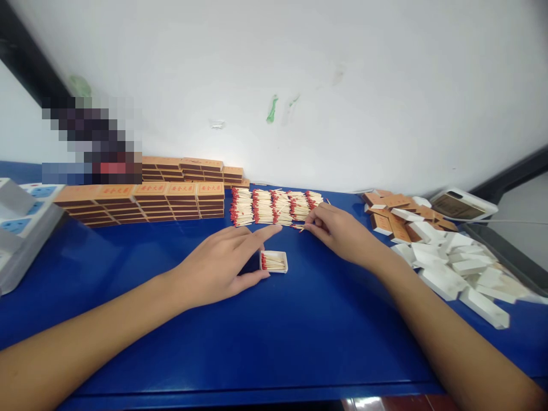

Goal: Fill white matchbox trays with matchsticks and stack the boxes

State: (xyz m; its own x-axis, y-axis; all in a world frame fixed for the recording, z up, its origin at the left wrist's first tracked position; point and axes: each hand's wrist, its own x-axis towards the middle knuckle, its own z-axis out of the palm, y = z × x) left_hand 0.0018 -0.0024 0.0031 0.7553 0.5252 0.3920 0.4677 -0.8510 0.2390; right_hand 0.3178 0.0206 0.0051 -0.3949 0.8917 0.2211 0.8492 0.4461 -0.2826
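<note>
Matchbox tray [286,262]: on the blue tabletop [274,337] in front of me, red-tipped matches [272,262] lying inside.
Left hand [220,260]: my thumb sits at the tray's near left corner and a finger at its far left corner, pinching it between them; my forefinger stretches out beyond.
Right hand [336,229]: thumb and forefinger close together at the match piles [274,206]; I cannot tell whether they grip a matchstick.
Matchbox stacks [171,202]: left of the piles.
White trays [460,260]: heaped beyond my right forearm.
</note>
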